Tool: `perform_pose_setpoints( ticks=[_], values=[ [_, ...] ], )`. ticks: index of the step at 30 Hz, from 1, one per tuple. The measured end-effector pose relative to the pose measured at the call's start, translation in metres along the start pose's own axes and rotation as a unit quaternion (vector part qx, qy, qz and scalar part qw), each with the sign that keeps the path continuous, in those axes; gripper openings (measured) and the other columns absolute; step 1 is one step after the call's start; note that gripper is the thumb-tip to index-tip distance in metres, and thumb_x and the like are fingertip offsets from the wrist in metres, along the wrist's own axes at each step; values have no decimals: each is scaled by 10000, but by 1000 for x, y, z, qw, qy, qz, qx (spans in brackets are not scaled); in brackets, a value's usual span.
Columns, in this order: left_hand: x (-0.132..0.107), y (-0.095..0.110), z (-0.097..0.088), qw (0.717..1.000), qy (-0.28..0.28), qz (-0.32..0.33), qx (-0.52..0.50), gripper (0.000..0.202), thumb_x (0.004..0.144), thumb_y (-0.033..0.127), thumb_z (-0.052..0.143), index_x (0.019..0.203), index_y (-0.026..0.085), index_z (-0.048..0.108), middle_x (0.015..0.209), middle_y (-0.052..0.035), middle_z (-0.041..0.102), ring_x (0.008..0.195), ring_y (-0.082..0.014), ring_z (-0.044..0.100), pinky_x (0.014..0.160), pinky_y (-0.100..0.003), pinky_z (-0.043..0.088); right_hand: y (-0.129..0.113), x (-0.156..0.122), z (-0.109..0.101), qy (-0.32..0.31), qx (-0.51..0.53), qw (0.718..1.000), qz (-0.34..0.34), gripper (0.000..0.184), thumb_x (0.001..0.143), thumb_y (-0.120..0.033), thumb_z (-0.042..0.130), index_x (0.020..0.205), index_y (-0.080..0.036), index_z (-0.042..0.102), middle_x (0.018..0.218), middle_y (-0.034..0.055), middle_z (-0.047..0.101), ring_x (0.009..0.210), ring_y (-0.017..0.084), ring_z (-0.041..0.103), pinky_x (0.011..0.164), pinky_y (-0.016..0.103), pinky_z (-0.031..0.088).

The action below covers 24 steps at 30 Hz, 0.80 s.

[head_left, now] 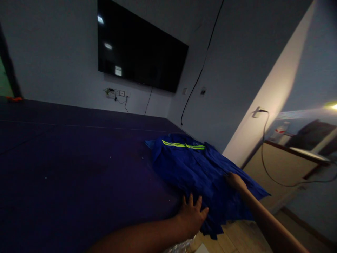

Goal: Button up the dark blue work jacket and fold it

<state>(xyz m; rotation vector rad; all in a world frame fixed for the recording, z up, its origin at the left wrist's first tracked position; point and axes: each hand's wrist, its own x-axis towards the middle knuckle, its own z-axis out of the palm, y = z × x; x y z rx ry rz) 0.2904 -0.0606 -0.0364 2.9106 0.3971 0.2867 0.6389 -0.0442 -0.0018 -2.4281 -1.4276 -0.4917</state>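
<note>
Blue woven fabric is filling the work area: a royal-blue work jacket with fluorescent yellow-green reflective stripes (200, 168) is lying flat on the dark navy tabletop (73, 168), at roughly 4 o'clock from the centre of the view, close to the tabletop's near right corner. The reflective stripes are running across the far end of the garment, at its 12 o'clock side, and the near hem is hanging slightly over the tabletop edge at 6 o'clock.

The left hand (192, 214) is resting palm down at the garment's 7 o'clock edge, with its fingers (190, 201) spread open and flat, touching the cloth and gripping nothing. The right hand (235, 181) is pressing on the garment at its 3 o'clock side; its fingers are extended and lying flat on the fabric rather than closing around it, though the dim light is hiding the fingertips.

A large black wall-mounted flat screen (139, 49) is hanging at 12 o'clock, well apart from the jacket. A black cable (200, 70) is running down the wall at 1 o'clock. A white wall socket with a plugged-in lead (258, 111) is sitting at 3 o'clock, near a beige side cabinet (279, 165).
</note>
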Motion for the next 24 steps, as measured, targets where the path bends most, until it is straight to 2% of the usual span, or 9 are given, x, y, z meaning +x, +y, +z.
perform_pose_setpoints(
  ticks=[3,5,8,10,12,14,19,21,24],
  values=[
    [-1,2,-7,1000,-12,9,-11,617,756,295,472,1333,194,280,1416,-188,175,1236,-435,226,885,-619,263,-65,1,-11,-12,10,999,-38,318,761,-324,437,934,-167,652,991,139,639,881,226,613,730,297,461],
    [-14,-4,-22,998,-36,44,-29,680,733,335,517,1344,237,237,1419,-165,188,1241,-402,248,905,-593,259,-115,2,-27,14,42,994,-98,347,795,-326,400,1008,-165,622,1071,125,607,964,213,575,808,290,428],
    [-45,-31,-56,993,-48,95,-57,700,729,412,529,1341,274,220,1394,-103,282,1238,-313,304,954,-508,261,-189,-3,-57,36,106,977,-179,317,820,-315,380,964,-174,624,984,86,640,925,181,576,796,248,405],
    [-69,-58,-81,995,-3,77,-69,566,743,408,526,1257,216,386,1277,-107,446,1152,-258,419,942,-404,310,-236,-10,-74,34,128,971,-201,302,828,-332,375,840,-181,636,816,58,658,761,163,594,668,232,401],
    [-94,-89,-103,996,62,-6,-60,323,802,401,446,976,168,585,1019,-97,600,963,-204,533,850,-313,369,-281,-18,-85,49,135,970,-195,331,811,-430,406,730,-188,618,668,34,628,613,152,561,536,229,340],
    [-122,-121,-120,982,140,-126,-29,348,816,429,406,750,149,601,820,-79,620,807,-177,554,730,-265,383,-325,-28,-91,74,144,966,-202,369,787,-501,430,672,-189,591,607,21,596,560,139,525,486,224,270],
    [-196,-185,-138,860,291,-420,20,465,793,510,356,533,160,517,502,-8,492,528,-124,465,501,-220,257,-430,-52,-81,47,185,948,-255,493,832,-527,345,559,-173,553,547,24,551,503,103,467,463,223,184],
    [-223,-200,-138,821,328,-467,6,480,795,503,334,486,161,467,451,10,428,487,-112,425,481,-219,227,-466,-65,-69,19,227,936,-267,536,854,-527,295,554,-168,555,557,26,556,499,97,465,457,223,180],
    [-250,-213,-132,791,358,-496,-6,469,793,484,328,458,166,409,430,23,381,472,-102,390,481,-218,222,-506,-92,-47,-23,273,923,-271,561,875,-508,258,555,-164,565,548,23,557,500,94,474,454,214,191]
  ],
)
